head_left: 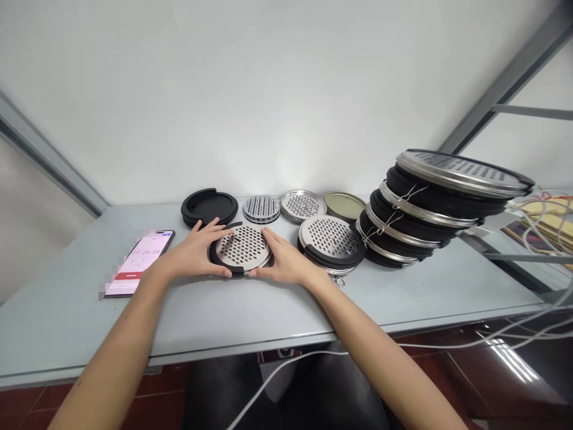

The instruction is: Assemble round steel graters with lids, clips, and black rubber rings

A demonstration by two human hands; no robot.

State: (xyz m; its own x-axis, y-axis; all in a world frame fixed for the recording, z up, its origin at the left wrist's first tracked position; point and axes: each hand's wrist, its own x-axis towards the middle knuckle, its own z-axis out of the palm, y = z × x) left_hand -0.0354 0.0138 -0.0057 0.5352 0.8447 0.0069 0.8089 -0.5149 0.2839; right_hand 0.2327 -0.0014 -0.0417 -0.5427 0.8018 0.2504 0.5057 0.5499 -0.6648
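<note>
A round grater (pixel 244 246), a silver perforated disc partly framed by a black rim, lies flat on the table between my hands. My left hand (pixel 194 249) curves round its left side, thumb at the front edge and fingers towards the back. On the opposite side my right hand (pixel 284 257) grips the silver edge, its thumb at the front and index finger on the top. What lies under the disc is hidden. Just to the right sits another round grater (pixel 329 236) with a black rim and a wire clasp at its front.
Behind stand black round bases (pixel 209 206), a slotted disc (pixel 262 208), a perforated disc (pixel 303 205) and an olive-coloured lid (pixel 344 205). A tall leaning stack of graters (pixel 430 209) rises at the right. A phone (pixel 141 263) showing a timer lies left. White cables (pixel 447 345) cross the table's front edge.
</note>
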